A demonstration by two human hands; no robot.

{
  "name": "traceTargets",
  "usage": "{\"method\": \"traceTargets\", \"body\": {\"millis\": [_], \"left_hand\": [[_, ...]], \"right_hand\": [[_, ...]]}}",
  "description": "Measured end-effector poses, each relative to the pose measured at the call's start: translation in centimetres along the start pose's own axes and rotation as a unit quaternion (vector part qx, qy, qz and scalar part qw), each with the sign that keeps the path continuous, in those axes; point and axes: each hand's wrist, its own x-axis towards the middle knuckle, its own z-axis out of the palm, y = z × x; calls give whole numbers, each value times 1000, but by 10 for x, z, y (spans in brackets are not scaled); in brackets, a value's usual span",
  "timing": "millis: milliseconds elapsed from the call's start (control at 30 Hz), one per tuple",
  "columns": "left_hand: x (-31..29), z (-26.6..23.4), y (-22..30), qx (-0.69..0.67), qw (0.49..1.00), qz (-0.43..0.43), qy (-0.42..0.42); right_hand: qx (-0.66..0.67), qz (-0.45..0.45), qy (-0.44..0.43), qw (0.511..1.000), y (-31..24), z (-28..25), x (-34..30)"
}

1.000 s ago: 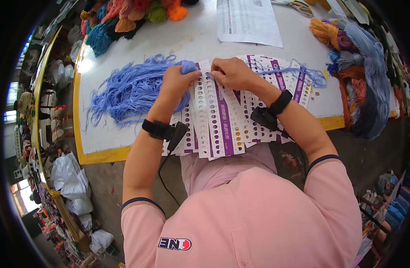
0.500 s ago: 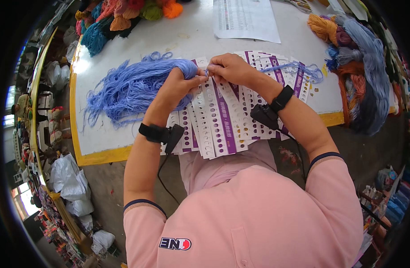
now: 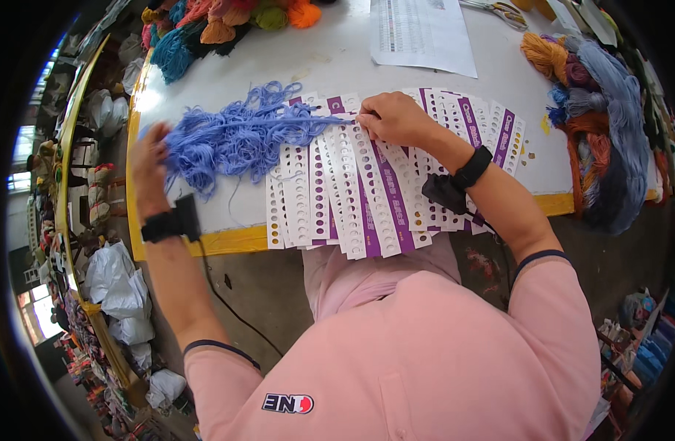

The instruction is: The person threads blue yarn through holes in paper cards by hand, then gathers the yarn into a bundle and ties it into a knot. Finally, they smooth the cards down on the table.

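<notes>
Head view: the blue yarn [image 3: 227, 140] lies in a loose heap on the bench [image 3: 323, 55], its right part over the upper ends of the fanned, perforated cards [image 3: 385, 195]; the right hand [image 3: 393, 117] pinches a strand drawn rightward from the heap, and its forearm covers some cards; the left hand [image 3: 150, 151] is blurred at the heap's left end, so I cannot tell whether it grips; beyond lie a printed sheet [image 3: 422, 37], scissors [image 3: 503, 13] and multicoloured hanks [image 3: 223, 26]; grey-blue hanks [image 3: 613, 125] crowd the right side.
</notes>
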Motion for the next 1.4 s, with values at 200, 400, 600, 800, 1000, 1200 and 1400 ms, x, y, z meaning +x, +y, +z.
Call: {"method": "traceTargets", "body": {"millis": [200, 400, 600, 800, 1000, 1200, 1400], "left_hand": [[-137, 150, -6, -344, 845, -184, -364], [-150, 175, -28, -372, 824, -219, -366], [-153, 167, -21, -376, 831, -221, -345], [-159, 167, -26, -328, 865, -159, -344], [-160, 165, -28, -335, 853, -141, -375], [-164, 163, -25, -315, 861, -141, -374], [-168, 161, -27, -245, 897, -105, -352]], "right_hand": [[134, -62, 36, 988, -13, 22, -6], [493, -12, -45, 869, -48, 29, -7], [548, 68, -37, 833, -48, 24, -18], [609, 70, -21, 790, -43, 34, -21], [654, 53, -44, 753, -41, 34, -27], [634, 39, -48, 771, -40, 33, -28], [565, 33, -38, 823, -39, 34, -30]]}}
